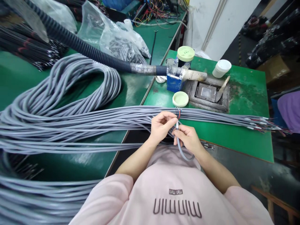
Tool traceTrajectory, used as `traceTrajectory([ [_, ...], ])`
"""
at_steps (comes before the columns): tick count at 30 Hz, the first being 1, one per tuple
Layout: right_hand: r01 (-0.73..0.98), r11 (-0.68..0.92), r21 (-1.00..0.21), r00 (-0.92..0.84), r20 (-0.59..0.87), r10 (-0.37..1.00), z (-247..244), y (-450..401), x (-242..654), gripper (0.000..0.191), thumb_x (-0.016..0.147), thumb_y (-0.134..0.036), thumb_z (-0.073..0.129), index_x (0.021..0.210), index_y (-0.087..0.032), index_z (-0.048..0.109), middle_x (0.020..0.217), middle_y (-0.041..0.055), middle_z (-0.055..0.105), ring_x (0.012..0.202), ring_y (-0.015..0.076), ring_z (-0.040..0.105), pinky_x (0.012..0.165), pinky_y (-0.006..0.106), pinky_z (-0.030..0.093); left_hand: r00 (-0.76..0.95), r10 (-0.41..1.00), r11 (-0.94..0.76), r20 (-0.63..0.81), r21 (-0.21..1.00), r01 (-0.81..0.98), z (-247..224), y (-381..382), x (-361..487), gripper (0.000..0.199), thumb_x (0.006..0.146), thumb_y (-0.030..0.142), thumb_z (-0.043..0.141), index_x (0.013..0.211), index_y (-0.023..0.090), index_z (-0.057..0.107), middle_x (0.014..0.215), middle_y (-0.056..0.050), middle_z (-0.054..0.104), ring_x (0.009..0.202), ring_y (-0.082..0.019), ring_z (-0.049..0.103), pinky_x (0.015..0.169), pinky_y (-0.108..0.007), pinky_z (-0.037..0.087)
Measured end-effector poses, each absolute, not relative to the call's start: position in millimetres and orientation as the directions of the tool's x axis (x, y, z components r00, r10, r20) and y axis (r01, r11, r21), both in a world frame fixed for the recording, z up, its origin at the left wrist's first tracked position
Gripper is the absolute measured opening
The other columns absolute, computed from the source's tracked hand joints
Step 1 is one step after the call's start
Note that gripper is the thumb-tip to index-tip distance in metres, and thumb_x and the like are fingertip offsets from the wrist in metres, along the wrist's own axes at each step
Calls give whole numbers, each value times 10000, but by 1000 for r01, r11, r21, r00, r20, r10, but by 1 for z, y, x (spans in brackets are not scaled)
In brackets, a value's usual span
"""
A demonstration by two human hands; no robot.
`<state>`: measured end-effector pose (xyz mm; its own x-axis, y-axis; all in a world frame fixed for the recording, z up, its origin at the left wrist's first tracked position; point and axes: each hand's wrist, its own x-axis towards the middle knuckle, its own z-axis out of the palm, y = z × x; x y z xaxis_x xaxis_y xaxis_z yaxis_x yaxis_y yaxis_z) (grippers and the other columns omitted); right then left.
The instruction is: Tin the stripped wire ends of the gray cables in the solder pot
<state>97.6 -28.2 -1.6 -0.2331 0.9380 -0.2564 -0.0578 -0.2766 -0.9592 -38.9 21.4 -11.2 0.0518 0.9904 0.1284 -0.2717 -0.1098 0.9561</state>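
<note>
A grey cable stands upright in front of my chest, its lower part curving to the right. Its top end has a white sleeve and fanned-out thin wires, some red and some dark. My left hand pinches the cable end near the white sleeve with thumb and forefinger. Just below, my right hand has its fingers closed round the grey cable. Behind both hands, a long bundle of grey cables runs across the green tables.
A solder pot with a scraper lies beyond my hands, beside a blue box and a ribbed hose. Near them are a pale lid, a white tub and a green-lidded jar. Coiled cables fill the left.
</note>
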Motion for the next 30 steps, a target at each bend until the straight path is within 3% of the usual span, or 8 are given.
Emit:
traceTrajectory([
  [19, 93, -179, -980, -227, -196, 954, -3, -28, 95, 303, 883, -386, 583, 664, -178, 553, 523, -8, 651, 375, 81, 511, 382, 176, 388, 148, 984, -75, 98, 986, -151, -6, 24, -43, 195, 729, 301, 783, 855, 162, 730, 559, 36, 573, 489, -57, 488, 500, -170, 404],
  [30, 102, -179, -979, -226, -198, 954, 0, -27, 96, 331, 881, -389, 580, 629, -183, 524, 510, -10, 645, 370, 76, 501, 385, 172, 370, 167, 986, -5, 27, 991, -133, -1, 27, -44, 202, 715, 332, 781, 783, 152, 718, 564, 21, 601, 488, -73, 518, 491, -183, 434],
])
